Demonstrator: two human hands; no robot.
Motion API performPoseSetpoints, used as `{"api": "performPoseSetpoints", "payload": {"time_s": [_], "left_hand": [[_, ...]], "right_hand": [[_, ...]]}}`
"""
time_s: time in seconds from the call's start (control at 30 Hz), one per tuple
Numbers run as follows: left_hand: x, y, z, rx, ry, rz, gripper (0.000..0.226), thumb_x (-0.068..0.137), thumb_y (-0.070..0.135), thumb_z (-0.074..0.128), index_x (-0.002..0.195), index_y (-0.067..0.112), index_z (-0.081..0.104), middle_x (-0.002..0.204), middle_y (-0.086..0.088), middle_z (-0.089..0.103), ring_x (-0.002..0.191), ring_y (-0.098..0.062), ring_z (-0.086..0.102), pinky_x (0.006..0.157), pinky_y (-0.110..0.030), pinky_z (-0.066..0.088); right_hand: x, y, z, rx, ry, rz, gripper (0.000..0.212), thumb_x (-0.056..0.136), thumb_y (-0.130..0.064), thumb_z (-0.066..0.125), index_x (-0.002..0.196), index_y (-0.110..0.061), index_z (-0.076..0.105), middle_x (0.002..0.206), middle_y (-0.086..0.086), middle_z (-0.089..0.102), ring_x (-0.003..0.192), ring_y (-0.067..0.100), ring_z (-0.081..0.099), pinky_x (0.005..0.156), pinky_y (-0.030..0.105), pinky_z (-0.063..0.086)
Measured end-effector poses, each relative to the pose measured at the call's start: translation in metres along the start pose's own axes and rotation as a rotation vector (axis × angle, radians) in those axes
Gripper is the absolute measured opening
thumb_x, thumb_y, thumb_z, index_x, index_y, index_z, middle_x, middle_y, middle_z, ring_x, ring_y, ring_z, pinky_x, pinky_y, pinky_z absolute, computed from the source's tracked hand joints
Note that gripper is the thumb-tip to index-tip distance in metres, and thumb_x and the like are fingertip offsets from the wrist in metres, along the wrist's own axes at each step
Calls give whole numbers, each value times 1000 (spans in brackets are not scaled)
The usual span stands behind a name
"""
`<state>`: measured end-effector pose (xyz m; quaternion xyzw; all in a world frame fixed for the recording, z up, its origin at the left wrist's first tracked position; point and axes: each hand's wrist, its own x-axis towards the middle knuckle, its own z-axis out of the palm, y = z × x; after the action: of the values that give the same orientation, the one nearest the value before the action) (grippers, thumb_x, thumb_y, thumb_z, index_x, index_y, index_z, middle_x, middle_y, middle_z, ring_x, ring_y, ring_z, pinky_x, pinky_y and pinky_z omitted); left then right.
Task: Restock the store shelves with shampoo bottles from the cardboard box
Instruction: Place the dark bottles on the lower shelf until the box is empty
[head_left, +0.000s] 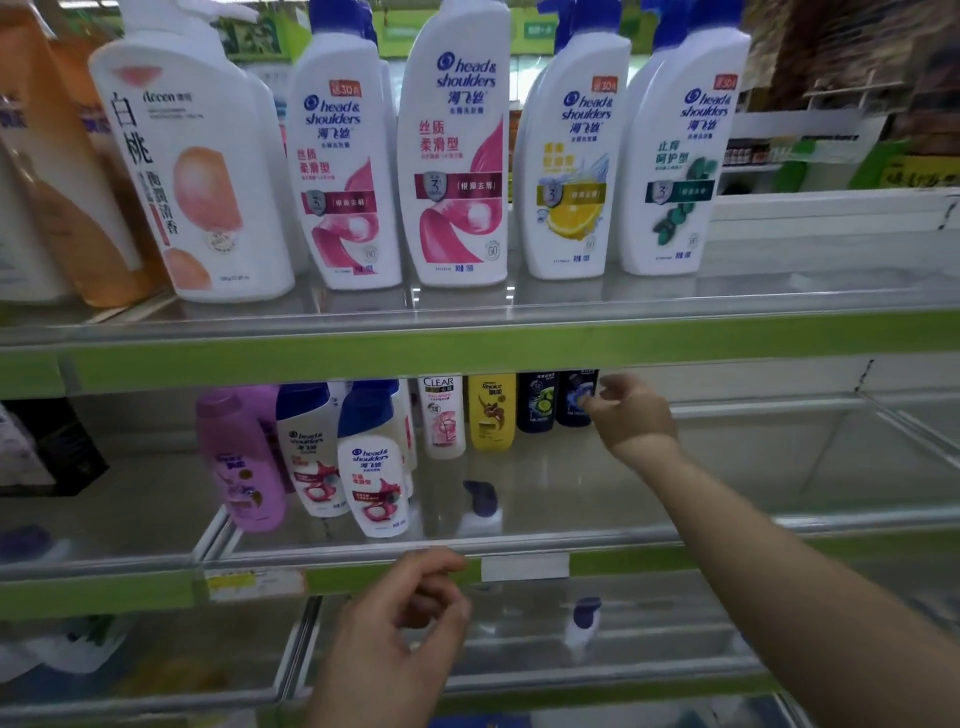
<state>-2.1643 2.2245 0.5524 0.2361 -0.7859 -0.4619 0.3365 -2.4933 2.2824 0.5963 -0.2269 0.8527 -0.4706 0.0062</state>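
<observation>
reaching to the back of the middle shelf (727, 467), the right hand (631, 413) sets curled fingers (592, 402) against the dark blue shampoo bottle (569, 410) ending the back row; whether it grips cannot be told. the left hand (395, 618) hangs loosely curled, holding nothing, by the shelf's front edge.

A glossy grey metal upper shelf board (571, 301) with a lime-green front strip runs across the whole scene. A matching middle shelf board (727, 483) and lower shelf board (675, 639) lie beneath it, and all three surfaces carry soft, pale reflections. A thin metal rail (769, 406) crosses the far right of the middle board. Far off at top right stands a white shelving unit (800, 124), with blurred green signs (540, 28) to its left.
</observation>
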Motion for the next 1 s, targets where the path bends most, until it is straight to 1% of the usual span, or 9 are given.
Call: {"api": "performPoseSetpoints", "payload": {"time_s": [0.07, 0.17, 0.27, 0.33, 0.47, 0.6, 0.77, 0.87, 1.0], "left_hand": [[-7, -12, 3, 10, -33, -51, 50, 74, -1, 81, 91, 46, 74, 78, 8, 72, 68, -8, 67, 68, -11, 53], [-26, -43, 6, 39, -71, -178, 51, 72, -1, 83, 83, 48, 74, 74, 9, 73, 65, -9, 67, 69, -16, 55], [-51, -81, 6, 94, -118, -312, 48, 74, 5, 80, 86, 51, 73, 71, 12, 73, 62, -5, 66, 68, -13, 54], [-74, -108, 2, 147, -131, -381, 42, 76, 4, 78, 82, 45, 75, 69, 10, 72, 57, -2, 61, 66, -14, 52], [-124, -153, -4, 183, -199, -447, 16, 80, 24, 68, 87, 38, 70, 79, 8, 73, 76, -13, 70, 79, -39, 58], [-162, -204, -13, 255, -236, -520, 21, 69, 43, 54, 84, 53, 63, 74, 16, 69, 73, -8, 68, 75, -30, 56], [-203, -253, -23, 349, -359, -706, 16, 79, 25, 66, 83, 40, 62, 76, 17, 65, 80, -14, 67, 79, -30, 56], [-222, -272, -30, 446, -431, -766, 17, 83, 22, 65, 94, 34, 65, 82, 16, 67, 87, -16, 67, 76, -25, 53], [-238, -290, -43, 520, -575, -821, 16, 86, 29, 63, 102, 31, 63, 94, 4, 69, 91, -22, 66, 80, -37, 57]], "right_hand": [[-52, -1, -3, 61, 2, -80, 26, 89, -33, 70, 113, -26, 67, 100, -11, 69, 96, 13, 67, 78, 26, 49], [-147, 5, 2, 37, -112, -284, 14, 88, -51, 58, 100, -45, 61, 96, -28, 61, 93, -8, 60, 76, 13, 49], [-222, 29, 24, 69, -182, -495, 7, 82, -40, 68, 88, -36, 68, 87, -22, 65, 83, -6, 63, 74, 11, 50], [-259, 54, 45, 50, -280, -416, 5, 78, -28, 73, 82, -29, 70, 79, -15, 67, 75, -1, 64, 71, 17, 51], [-308, 104, 79, -138, -593, -180, 5, 82, -24, 72, 85, -27, 70, 81, -14, 69, 77, 7, 65, 72, 25, 52], [-335, 131, 111, -240, -719, -58, 8, 83, -24, 73, 91, -25, 74, 89, -6, 77, 85, 12, 71, 77, 25, 52], [-372, 157, 159, -358, -895, 103, 7, 83, -27, 69, 83, -34, 66, 87, -10, 74, 92, 15, 70, 81, 22, 51], [-400, 170, 182, -453, -1004, 165, 16, 86, -32, 64, 98, -29, 73, 103, -2, 76, 100, 22, 69, 86, 29, 55], [-436, 183, 212, -535, -1135, 187, 25, 91, -30, 58, 113, -22, 66, 112, 4, 70, 102, 26, 65, 87, 35, 55]]}}
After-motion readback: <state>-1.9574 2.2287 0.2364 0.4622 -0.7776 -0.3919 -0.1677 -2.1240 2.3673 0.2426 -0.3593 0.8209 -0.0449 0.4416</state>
